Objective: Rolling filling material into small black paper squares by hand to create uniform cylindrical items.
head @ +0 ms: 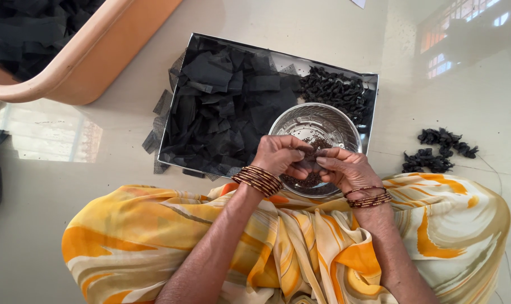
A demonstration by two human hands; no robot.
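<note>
Both hands meet over the steel bowl (317,126) of tiny dark seeds. The left hand (281,155) and right hand (345,168) pinch one small black net piece (308,164) together.

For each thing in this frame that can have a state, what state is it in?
Left hand: pinching a small dark piece with the right.
Right hand: pinching the same piece.
Steel bowl: upright, holding small dark seeds.
Metal tray: filled with black fabric squares and tied black bundles.
Floor bundles: loose pile.

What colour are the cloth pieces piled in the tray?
Black, seen in the head view: the cloth pieces fill the metal tray.
</note>
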